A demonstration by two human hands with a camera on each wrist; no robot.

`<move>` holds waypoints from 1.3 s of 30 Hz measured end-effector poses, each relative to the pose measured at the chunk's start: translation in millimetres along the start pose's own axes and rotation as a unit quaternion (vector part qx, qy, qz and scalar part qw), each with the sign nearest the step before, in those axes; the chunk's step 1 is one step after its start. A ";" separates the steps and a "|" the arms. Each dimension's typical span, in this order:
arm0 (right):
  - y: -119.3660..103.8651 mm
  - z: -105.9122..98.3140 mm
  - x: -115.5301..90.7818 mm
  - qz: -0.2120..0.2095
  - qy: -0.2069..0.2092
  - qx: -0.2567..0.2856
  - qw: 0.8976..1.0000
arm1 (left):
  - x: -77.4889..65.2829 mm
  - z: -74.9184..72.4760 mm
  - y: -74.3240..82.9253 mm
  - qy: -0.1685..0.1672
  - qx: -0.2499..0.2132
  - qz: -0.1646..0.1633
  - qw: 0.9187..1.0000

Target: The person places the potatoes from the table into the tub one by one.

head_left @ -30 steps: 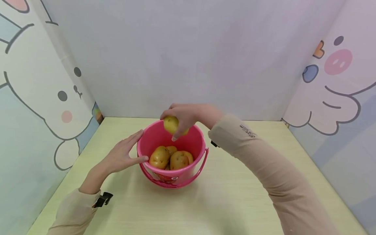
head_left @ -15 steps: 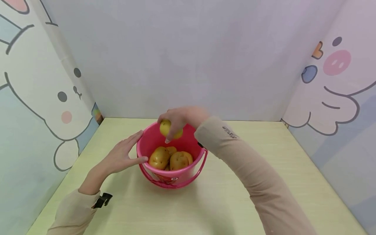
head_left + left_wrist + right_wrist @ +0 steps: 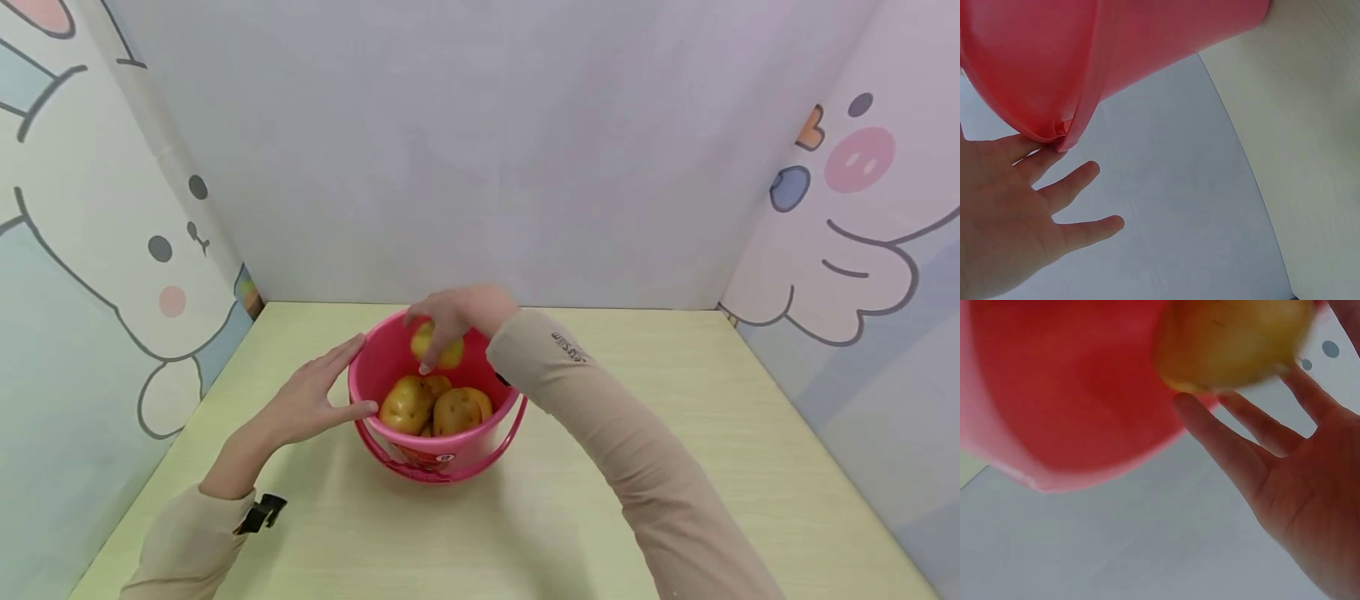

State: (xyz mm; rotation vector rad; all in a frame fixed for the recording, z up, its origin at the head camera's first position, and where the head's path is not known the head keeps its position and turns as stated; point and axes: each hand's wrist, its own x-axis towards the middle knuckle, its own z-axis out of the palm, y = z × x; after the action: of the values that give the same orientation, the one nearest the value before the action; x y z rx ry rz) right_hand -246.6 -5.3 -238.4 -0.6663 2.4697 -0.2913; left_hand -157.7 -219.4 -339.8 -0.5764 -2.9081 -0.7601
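A pink bucket (image 3: pixel 378 367) stands on the table with several potatoes (image 3: pixel 406 406) at its bottom. Just inside its mouth, near the far wall, my right hand (image 3: pixel 453 315) grips one more potato (image 3: pixel 450 353) between fingers and thumb. That yellow-brown potato (image 3: pixel 1229 344) is close up in the right wrist view, at the fingertips. My left hand (image 3: pixel 311 400) touches the bucket's left rim, thumb and fingers spread. In the left wrist view, two fingers of the left hand (image 3: pixel 1016 200) meet the bucket near the handle joint; two others extend free.
The bucket's pink handle (image 3: pixel 480 462) hangs down at the front. The pale wood-grain table (image 3: pixel 637 358) is bounded by a plain wall (image 3: pixel 480 150) behind and cartoon-printed walls (image 3: pixel 847 242) at both sides.
My right hand has moved left and down, carrying the potato from above the bucket's far rim into its mouth. The left hand and bucket have hardly moved.
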 end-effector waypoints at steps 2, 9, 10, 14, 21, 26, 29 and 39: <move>2.2 0.0 0.6 -0.005 0.006 -0.003 1.000 | 0.2 -0.2 0.1 0.001 -0.001 0.002 1.000; 13.1 -1.5 1.5 -0.048 0.038 -0.023 0.998 | 0.6 -1.1 -0.2 0.000 0.001 0.001 1.000; 15.3 -1.8 1.7 -0.057 0.043 -0.026 0.997 | 0.5 -1.3 -0.1 0.000 0.002 0.000 1.000; 24.5 -3.5 2.3 -0.117 0.060 -0.041 0.990 | 0.5 -0.4 -1.1 0.000 0.001 -0.002 1.000; 43.5 0.0 1.4 -0.221 0.112 -0.063 0.967 | 0.5 2.0 -4.0 0.002 0.000 0.001 1.000; 57.4 6.9 -0.2 -0.283 0.166 -0.064 0.943 | 0.8 2.6 -4.3 0.006 -0.001 0.003 1.000; 64.5 11.9 -3.6 -0.297 0.202 -0.068 0.931 | 1.1 2.9 -4.6 0.008 0.001 0.005 1.000; 90.8 36.4 -26.9 -0.301 0.304 -0.070 0.901 | 1.3 2.7 -3.2 0.016 0.007 0.010 1.000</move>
State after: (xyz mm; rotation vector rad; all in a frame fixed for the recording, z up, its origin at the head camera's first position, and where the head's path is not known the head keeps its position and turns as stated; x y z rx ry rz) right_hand -242.6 83.9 -286.7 -1.6142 2.8041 -0.6385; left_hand -160.0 -220.2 -343.4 -0.5870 -2.8722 -0.7388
